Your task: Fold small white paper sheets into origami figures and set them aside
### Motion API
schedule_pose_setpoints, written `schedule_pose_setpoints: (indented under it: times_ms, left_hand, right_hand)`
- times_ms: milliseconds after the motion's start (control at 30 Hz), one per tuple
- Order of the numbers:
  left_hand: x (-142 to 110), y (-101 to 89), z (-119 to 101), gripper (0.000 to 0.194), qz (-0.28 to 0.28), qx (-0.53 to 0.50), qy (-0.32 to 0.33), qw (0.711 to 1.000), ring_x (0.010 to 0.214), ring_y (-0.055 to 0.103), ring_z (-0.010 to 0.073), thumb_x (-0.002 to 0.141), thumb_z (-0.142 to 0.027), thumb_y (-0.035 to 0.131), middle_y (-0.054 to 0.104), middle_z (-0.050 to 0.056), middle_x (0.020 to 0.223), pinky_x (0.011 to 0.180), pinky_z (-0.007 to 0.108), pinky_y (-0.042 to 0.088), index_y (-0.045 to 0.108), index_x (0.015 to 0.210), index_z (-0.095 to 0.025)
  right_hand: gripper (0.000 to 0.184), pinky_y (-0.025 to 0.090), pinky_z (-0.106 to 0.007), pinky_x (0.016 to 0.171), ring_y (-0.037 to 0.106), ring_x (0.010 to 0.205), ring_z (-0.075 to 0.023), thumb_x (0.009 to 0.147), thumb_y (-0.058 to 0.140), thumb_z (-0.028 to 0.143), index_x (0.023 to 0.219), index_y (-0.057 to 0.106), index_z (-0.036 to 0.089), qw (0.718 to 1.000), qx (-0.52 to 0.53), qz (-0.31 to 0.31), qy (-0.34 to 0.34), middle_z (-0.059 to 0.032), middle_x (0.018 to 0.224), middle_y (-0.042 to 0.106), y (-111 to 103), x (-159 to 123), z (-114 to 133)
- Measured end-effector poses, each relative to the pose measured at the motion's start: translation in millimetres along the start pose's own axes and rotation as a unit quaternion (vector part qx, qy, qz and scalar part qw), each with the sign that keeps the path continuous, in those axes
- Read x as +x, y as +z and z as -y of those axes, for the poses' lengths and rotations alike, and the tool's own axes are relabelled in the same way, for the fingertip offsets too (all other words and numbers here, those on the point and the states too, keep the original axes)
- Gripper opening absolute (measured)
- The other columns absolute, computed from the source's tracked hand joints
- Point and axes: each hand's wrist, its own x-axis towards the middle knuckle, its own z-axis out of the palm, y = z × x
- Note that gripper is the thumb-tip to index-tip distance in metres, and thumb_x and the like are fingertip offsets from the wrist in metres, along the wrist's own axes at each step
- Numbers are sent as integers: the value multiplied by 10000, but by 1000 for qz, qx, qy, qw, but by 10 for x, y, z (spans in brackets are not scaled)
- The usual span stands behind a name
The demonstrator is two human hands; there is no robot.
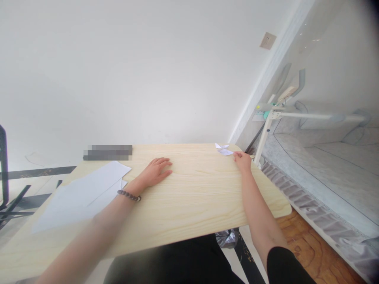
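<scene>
My left hand (155, 171) lies palm down on the pale wooden table (189, 209), its fingers loosely apart and nothing in it. A dark bead bracelet (129, 195) circles that wrist. At the far right of the tabletop, my right hand (242, 161) is closed in a pinch at the right tip of a small folded white paper piece (225, 152). Its pointed flaps stick up and out to the left of the fingers. What shape it is folded into I cannot tell.
White paper sheets (79, 197) lie at the table's left, beside a blurred-out dark block (108, 152). A white wall (148, 79) stands behind. To the right are a white-framed exercise machine (266, 134) and a grey covered sofa (331, 157). A plastic bag (227, 238) shows below the front edge.
</scene>
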Motion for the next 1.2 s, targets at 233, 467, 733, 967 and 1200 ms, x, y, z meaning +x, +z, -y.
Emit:
schedule_pose_setpoints:
  times_ms: [233,467,733,967,1200]
  left_hand:
    - [-5,0,-4,406,-1,2,1,1000,1125,359,212,812,-427,322,438,79,1202,963,381,263,489,1093,-187]
    - [-2,-5,-6,404,-3,-2,1,1000,1121,366,215,807,-431,329,444,79,1198,960,384,269,494,1085,-188]
    - [4,-17,-24,404,-5,-8,0,1000,1116,373,218,804,-431,331,451,79,1191,957,390,274,499,1079,-188]
    - [7,-13,-19,400,-6,-5,3,1000,1115,372,215,805,-430,332,450,79,1189,955,384,275,498,1079,-191]
    - [-16,-13,-13,392,-27,17,-40,999,1109,370,219,803,-430,330,448,78,1181,945,394,277,482,1080,-197]
  right_hand:
    - [294,430,-287,665,554,481,-135,656,496,300,815,639,98,1000,-10,-16,8,-82,713,649,7,-4,37]
    - [306,426,-295,659,556,507,-145,651,502,330,809,641,108,1000,-7,-21,8,-82,716,647,19,0,17]
    - [352,413,-313,695,565,639,-176,629,520,383,833,617,113,999,10,-38,-5,-85,766,638,123,-17,29]
    - [354,398,-317,725,544,604,-156,650,514,382,863,593,110,998,-16,-55,-36,-85,774,629,69,-86,248]
    - [305,418,-258,636,521,568,-115,707,465,383,865,580,148,979,34,92,-180,-47,760,615,326,-427,1022]
